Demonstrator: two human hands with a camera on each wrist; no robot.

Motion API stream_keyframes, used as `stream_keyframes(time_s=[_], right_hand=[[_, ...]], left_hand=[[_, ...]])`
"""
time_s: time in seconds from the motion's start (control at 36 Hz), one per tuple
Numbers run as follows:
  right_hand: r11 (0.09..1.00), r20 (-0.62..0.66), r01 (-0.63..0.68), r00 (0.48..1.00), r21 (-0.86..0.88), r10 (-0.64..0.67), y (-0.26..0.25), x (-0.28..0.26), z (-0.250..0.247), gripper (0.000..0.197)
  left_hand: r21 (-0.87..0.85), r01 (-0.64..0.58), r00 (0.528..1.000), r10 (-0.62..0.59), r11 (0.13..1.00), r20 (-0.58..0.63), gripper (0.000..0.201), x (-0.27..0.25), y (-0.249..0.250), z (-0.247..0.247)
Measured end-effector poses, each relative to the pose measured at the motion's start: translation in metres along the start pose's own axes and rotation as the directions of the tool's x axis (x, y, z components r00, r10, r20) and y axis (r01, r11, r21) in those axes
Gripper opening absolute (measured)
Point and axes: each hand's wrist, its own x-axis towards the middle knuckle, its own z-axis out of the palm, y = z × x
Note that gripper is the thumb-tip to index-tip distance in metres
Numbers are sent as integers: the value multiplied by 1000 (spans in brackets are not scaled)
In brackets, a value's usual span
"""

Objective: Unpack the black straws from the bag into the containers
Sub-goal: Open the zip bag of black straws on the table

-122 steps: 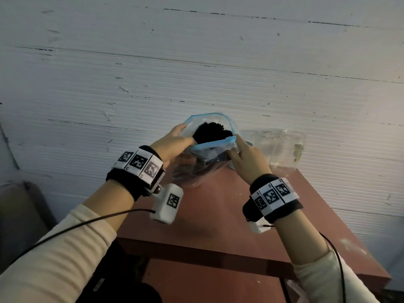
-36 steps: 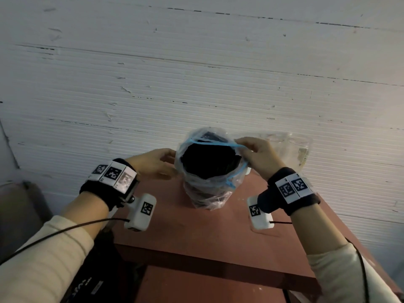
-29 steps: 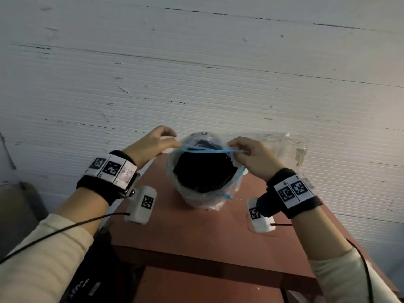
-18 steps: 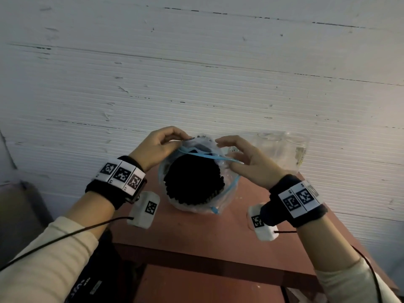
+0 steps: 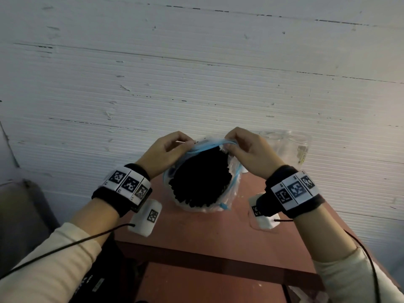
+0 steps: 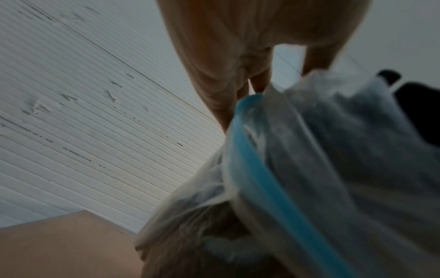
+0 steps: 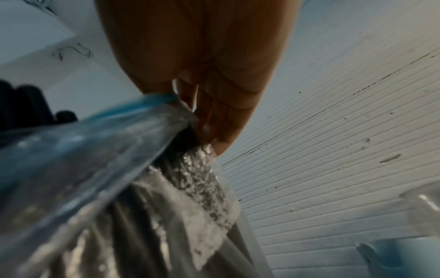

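A clear plastic bag [image 5: 232, 189] with a blue zip rim stands on the red-brown table [image 5: 207, 232], its mouth tilted toward me. It is packed with a bundle of black straws [image 5: 201, 180], ends showing. My left hand [image 5: 168, 149] pinches the far left of the blue rim [image 6: 259, 165]. My right hand [image 5: 244, 149] pinches the far right of the rim [image 7: 147, 102]. Both hands pull the mouth apart. Straw tips [image 7: 21, 105] stick up beside the right hand. Clear containers [image 5: 286, 145] stand behind the right hand, against the wall.
A white ribbed wall [image 5: 196, 84] rises directly behind the table. A pale cup or small container [image 7: 404, 254] sits low at the right of the bag. A grey seat [image 5: 19, 215] stands left of the table. Cables run from both wrist units.
The bag has tipped toward me and its mouth is wider, with more straw ends showing. My left hand, off the bag a second ago, now pinches the rim; both hands grip its far edge.
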Motion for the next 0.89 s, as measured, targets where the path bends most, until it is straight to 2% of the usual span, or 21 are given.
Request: stream_keyframes(time_s=[0.06, 0.11, 0.19, 0.28, 0.33, 0.42, 0.53, 0.58, 0.67, 0.72, 0.81, 0.89], right_hand=[[999, -11, -36, 999, -14, 36, 2, 4, 0, 4], [997, -8, -75, 997, 7, 75, 3, 8, -2, 9], [988, 62, -135, 990, 81, 130, 1, 10, -6, 21], [979, 181, -155, 975, 130, 130, 0, 9, -14, 26], [984, 259, -141, 960, 106, 109, 1, 7, -19, 28], [988, 310, -130, 946, 83, 98, 0, 4, -24, 26], [983, 251, -154, 960, 103, 124, 1, 2, -21, 40], [987, 230, -126, 968, 97, 101, 1, 3, -17, 32], [996, 192, -70, 980, 54, 58, 1, 7, -13, 6], [998, 188, -62, 981, 25, 56, 3, 12, -9, 12], [991, 216, -137, 967, -10, 136, 10, 18, -4, 22], [977, 221, -213, 953, -3, 208, 17, 21, 1, 13]], left_hand=[[-7, 19, 1000, -19, 1000, 13, 36, -4, -1, 0], [4, 40, 999, -41, 999, 33, 42, -5, -1, 1], [31, 36, 999, -37, 999, 22, 21, -3, 4, -1], [55, 4, 1000, -4, 998, -10, 5, 0, 6, -2], [61, -1, 1000, 2, 998, -22, 6, 1, 4, -1], [55, 30, 999, -29, 998, -21, 11, 5, 2, 1], [45, 75, 997, -74, 996, -25, 12, 10, 0, 4], [59, 96, 995, -95, 994, -22, 10, 11, 2, 6], [97, 109, 994, -109, 989, -10, 11, 13, 5, 9], [117, 119, 993, -120, 986, 7, 15, 14, 5, 9], [124, 136, 990, -140, 983, 26, 22, 15, 2, 7], [108, 151, 986, -158, 983, 56, 24, 13, 4, 6]])
